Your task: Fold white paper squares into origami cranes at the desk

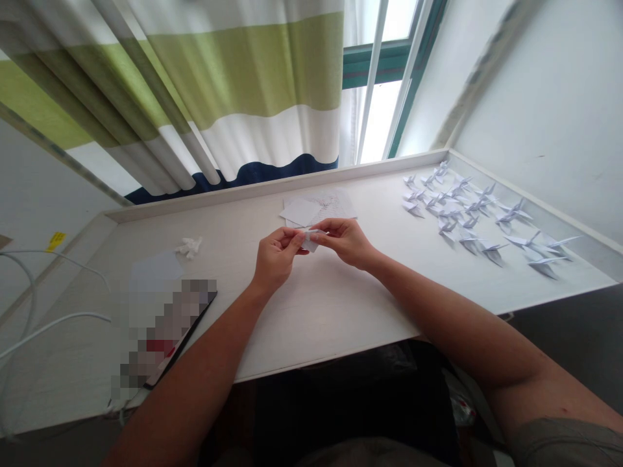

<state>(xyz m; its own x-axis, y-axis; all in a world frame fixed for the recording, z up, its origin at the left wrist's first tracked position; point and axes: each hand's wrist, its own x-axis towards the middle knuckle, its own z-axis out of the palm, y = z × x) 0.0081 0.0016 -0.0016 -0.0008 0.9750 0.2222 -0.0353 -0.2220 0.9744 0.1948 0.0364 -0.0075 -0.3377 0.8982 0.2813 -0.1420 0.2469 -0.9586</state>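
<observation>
Both my hands are raised above the middle of a pale wood-grain desk (311, 318). My left hand (277, 256) and my right hand (345, 241) pinch a small piece of folded white paper (309, 241) between their fingertips. Its exact shape is mostly hidden by my fingers. Just beyond my hands lies a loose pile of white paper squares (316, 209). Several finished white origami cranes (462, 207) stand in rows on the right of the desk, out of reach of my fingers.
A crumpled white paper scrap (189, 247) and a pale sheet (156, 272) lie left of my hands. A pixelated object with a black edge (163, 331) sits at the near left. White cables (48, 321) run beyond the desk's left side. A raised rim (272, 185) bounds the far edge.
</observation>
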